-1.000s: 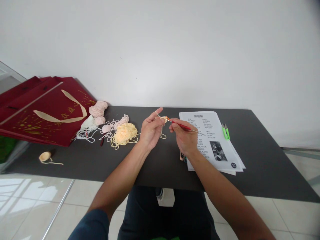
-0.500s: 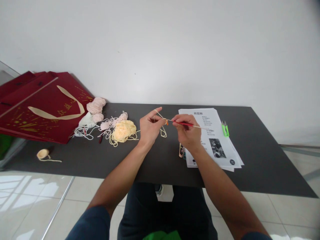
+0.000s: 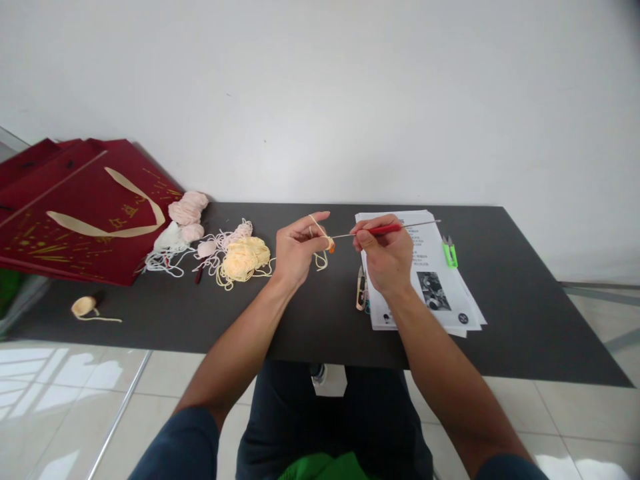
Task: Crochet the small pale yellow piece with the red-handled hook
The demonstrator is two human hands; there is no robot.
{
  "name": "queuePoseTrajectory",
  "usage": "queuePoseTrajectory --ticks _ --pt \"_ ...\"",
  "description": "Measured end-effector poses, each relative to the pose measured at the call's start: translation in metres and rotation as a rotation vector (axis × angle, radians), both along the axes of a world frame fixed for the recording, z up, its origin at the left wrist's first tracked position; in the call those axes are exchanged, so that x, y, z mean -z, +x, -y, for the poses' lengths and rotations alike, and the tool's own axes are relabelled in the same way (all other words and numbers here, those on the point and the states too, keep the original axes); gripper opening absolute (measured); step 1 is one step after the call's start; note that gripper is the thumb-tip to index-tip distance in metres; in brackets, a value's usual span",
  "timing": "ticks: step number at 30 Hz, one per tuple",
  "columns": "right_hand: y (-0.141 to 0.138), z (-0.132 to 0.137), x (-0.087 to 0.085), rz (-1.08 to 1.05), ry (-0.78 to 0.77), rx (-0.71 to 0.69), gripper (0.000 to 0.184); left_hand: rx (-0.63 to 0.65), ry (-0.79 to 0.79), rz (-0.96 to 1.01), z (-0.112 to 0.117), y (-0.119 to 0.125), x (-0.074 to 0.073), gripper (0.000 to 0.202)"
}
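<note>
Cream yarn is pinched in your left grip, the red-handled hook in your right grip; tugging too hard could slip its tip free.

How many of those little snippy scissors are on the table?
2 that I can see: the green snips by the right edge of the papers, and the pale snips by their left edge, near the right hand. More could be hidden.

White wall, dark tabletop, glossy pale floor tiles, reflected light
</note>
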State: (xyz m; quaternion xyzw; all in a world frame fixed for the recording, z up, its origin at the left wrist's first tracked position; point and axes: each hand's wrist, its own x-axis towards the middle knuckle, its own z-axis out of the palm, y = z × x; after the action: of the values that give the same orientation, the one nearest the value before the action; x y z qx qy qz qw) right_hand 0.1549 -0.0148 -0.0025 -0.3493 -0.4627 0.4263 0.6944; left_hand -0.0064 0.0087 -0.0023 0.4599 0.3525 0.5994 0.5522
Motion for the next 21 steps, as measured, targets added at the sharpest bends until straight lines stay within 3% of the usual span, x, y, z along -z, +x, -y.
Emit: queuePoseTrajectory --ticks 6,13,21 --pt "0.001 -0.002 -0.003 -0.134 -0.033 -0.075 0.027 0.092 0.007 0.057 -0.001 -0.001 0.000 0.039" --pt "-0.011 -0.005 0.004 -0.252 -0.203 -0.063 0.025 -0.022 -0.021 0.030 0.002 0.003 0.001 0.020" --pt "-0.019 -0.003 0.008 -0.303 -0.257 -0.067 0.022 -0.096 0.020 0.051 -0.001 0.002 0.003 0.015"
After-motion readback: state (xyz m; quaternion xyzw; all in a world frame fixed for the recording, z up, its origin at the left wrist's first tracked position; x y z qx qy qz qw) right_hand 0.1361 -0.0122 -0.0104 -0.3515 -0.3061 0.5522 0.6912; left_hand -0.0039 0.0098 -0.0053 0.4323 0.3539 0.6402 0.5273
